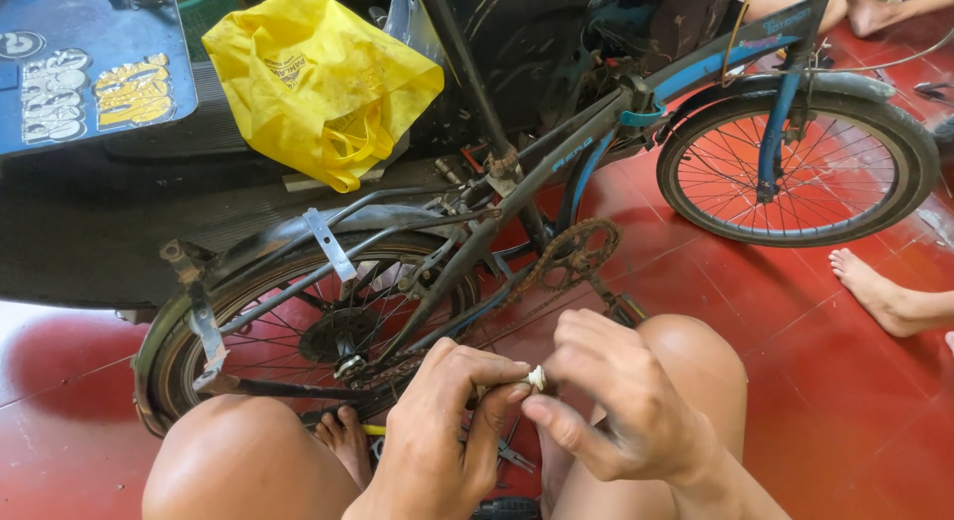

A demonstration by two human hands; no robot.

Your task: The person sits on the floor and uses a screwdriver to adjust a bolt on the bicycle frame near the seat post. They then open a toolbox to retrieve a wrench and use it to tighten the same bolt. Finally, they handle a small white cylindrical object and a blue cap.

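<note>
Both hands meet over the knees: left hand (437, 421) and right hand (616, 401) pinch a small white part (537, 378) together. Behind the bicycle (556, 182), a yellow bag (318, 78) lies beside a blue stickered panel (89, 63).

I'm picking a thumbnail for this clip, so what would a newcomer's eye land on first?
Probably the bright yellow bag at top centre, resting on a dark surface behind the bicycle. Next, at bottom centre, the left hand and right hand pinch a small pale part between them, above the red tiled floor.
</note>
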